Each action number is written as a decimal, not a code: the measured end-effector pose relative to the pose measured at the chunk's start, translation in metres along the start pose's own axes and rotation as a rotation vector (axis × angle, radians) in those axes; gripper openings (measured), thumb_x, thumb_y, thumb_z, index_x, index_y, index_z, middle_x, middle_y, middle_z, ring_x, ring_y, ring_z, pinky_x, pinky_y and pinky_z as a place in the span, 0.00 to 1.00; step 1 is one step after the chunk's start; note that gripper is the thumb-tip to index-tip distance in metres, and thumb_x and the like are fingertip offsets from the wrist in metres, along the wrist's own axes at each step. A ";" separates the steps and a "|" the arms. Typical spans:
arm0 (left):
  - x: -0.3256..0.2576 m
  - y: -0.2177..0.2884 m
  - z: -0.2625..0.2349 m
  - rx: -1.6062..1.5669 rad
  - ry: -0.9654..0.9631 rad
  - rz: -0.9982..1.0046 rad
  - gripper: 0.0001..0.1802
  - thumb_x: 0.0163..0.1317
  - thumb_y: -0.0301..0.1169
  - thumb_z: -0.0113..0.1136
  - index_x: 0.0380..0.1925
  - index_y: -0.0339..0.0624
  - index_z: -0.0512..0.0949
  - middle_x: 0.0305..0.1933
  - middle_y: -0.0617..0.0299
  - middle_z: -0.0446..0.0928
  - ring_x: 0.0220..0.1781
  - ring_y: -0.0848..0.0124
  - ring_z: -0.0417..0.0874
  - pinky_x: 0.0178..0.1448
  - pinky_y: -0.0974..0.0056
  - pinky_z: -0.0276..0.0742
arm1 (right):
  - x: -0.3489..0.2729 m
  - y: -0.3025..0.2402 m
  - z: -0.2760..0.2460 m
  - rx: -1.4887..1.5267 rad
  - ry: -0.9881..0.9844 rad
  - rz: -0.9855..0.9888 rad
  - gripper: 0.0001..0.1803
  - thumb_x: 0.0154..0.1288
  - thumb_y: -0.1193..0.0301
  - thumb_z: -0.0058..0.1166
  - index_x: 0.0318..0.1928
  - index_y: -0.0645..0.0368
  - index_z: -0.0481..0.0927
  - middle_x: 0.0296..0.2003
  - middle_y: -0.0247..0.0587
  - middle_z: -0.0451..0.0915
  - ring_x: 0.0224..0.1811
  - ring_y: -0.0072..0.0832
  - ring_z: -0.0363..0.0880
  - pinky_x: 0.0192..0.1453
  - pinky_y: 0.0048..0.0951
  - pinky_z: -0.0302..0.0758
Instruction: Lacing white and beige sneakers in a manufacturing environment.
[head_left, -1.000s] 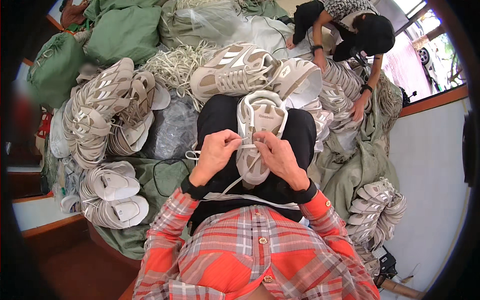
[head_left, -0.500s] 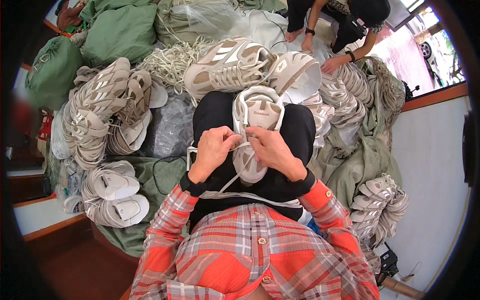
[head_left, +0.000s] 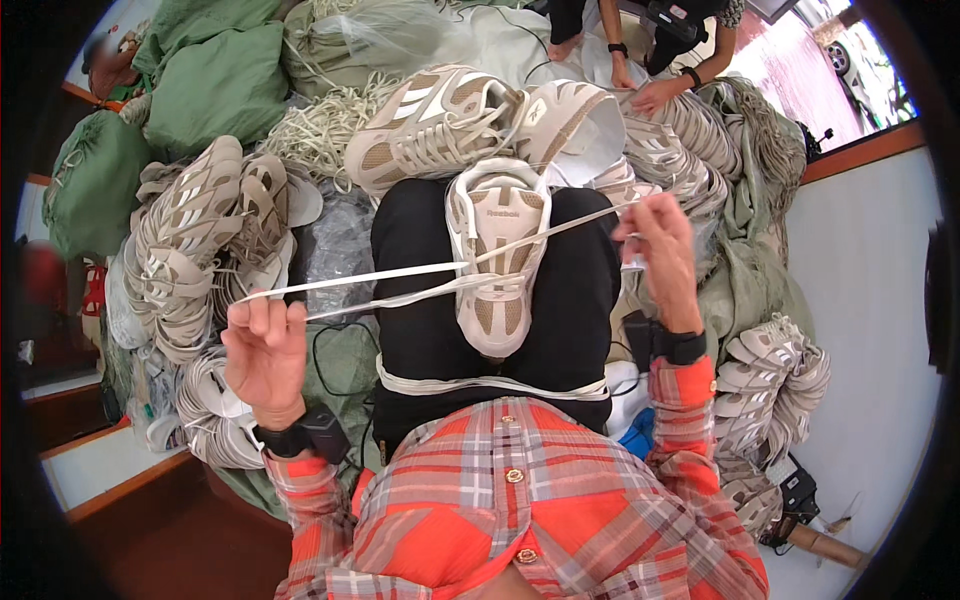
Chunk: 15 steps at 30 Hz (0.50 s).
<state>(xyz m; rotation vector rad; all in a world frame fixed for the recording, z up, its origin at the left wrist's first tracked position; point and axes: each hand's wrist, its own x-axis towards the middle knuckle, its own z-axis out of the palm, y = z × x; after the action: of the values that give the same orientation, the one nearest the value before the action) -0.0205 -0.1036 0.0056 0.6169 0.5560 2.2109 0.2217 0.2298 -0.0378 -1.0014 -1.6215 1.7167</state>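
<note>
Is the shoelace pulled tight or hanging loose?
Pulled tight: the shoelace runs straight from the shoe out to the raised left hand and right hand.

Beige sneaker of matt mesh and smooth synthetic panels; flat white woven-cloth lace; black matt cloth trousers; green coarse fabric sacks.

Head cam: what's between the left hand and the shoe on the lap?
Only two taut white lace strands span from the left hand to the beige shoe, over black trousers.
</note>
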 end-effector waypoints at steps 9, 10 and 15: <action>-0.014 -0.059 -0.029 -0.683 0.401 -0.110 0.24 0.70 0.25 0.44 0.65 0.39 0.60 0.56 0.52 0.76 0.54 0.65 0.80 0.61 0.57 0.76 | 0.030 0.036 -0.073 1.038 -0.191 -0.050 0.08 0.69 0.76 0.46 0.42 0.70 0.74 0.43 0.49 0.78 0.44 0.35 0.79 0.54 0.34 0.76; -0.013 -0.069 -0.026 -0.818 0.479 -0.201 0.23 0.70 0.24 0.44 0.65 0.35 0.60 0.55 0.50 0.76 0.52 0.64 0.81 0.57 0.60 0.80 | 0.035 0.034 -0.117 1.104 -0.119 -0.087 0.08 0.67 0.78 0.48 0.41 0.72 0.74 0.42 0.49 0.78 0.44 0.34 0.78 0.57 0.34 0.75; 0.004 -0.134 -0.002 -0.753 0.640 -0.674 0.17 0.68 0.22 0.48 0.55 0.30 0.67 0.56 0.49 0.73 0.56 0.61 0.78 0.61 0.60 0.78 | 0.006 -0.006 -0.395 -0.783 0.726 -0.346 0.13 0.70 0.73 0.48 0.51 0.64 0.78 0.51 0.43 0.79 0.51 0.27 0.77 0.64 0.26 0.67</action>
<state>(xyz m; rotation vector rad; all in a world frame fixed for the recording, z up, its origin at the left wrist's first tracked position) 0.0502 -0.0187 -0.0706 -0.6116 0.1485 1.7209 0.5435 0.4586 -0.0267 -1.3664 -1.7956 0.3583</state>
